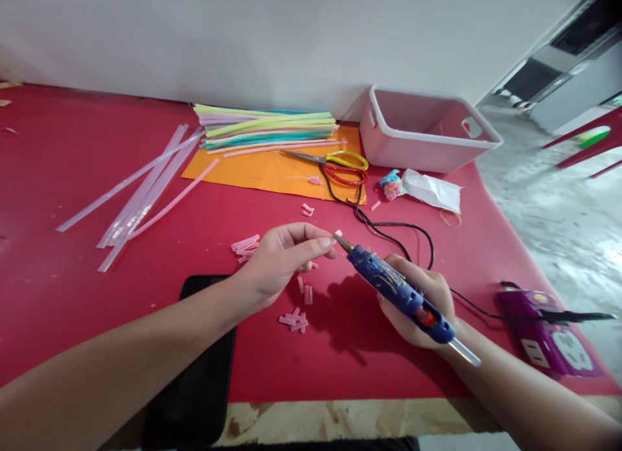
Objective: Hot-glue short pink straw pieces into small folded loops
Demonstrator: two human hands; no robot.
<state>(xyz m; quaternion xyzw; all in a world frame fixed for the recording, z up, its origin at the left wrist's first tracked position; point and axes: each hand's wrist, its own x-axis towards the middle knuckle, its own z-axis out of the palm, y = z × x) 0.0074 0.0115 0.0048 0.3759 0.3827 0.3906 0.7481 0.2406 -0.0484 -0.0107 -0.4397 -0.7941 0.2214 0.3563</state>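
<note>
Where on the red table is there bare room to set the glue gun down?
Bare red: the left stretch between the clear sticks and black pad; the near strip below the glue gun, right of the pad. Crowded: pink bits by the left hand, cord behind the right hand.

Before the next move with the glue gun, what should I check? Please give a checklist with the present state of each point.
1. Right hand grips glue gun: ok.
2. Left hand pinches pink piece at the nozzle: ok.
3. Thumb away from the nozzle: not ok, it is very near.
4. Glue stick in the gun's rear: ok.
5. Cord plugged into power strip: cannot tell.
6. More cut pieces near the left hand: ok.
</note>
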